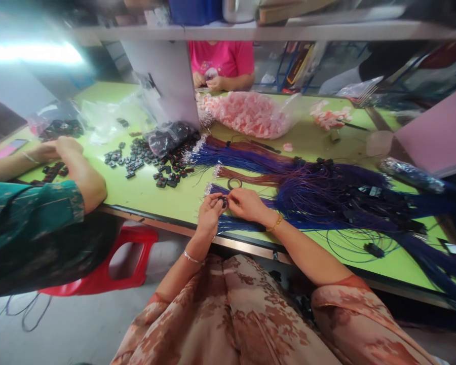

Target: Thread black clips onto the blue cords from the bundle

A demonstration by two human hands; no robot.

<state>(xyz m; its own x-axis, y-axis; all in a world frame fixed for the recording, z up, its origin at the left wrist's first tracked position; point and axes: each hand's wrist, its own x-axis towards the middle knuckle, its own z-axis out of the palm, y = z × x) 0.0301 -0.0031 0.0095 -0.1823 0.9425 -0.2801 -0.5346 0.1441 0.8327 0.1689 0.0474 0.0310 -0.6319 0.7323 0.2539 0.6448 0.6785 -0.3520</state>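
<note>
My left hand (208,213) pinches a small black connector (223,201) close to the table's front edge. Fingers of my right hand (248,204) are closed at the connector's right side; whatever sits between their tips is too small to make out. Bundles of blue wires (247,223) run beneath and beside both hands, with pale metal ends on the left. Just behind my right hand lie a dark ring (234,183) and a bundle of brown wires (247,176). Loose black connectors (137,157) are piled to the left, beside a clear bag of dark parts (171,138).
A bag of pink parts (247,114) lies at the back, before a person in a pink shirt (228,58). Left of me, another person's arm (85,177) rests on the green table (137,195), above a red stool (137,253). A shelf (228,33) crosses overhead.
</note>
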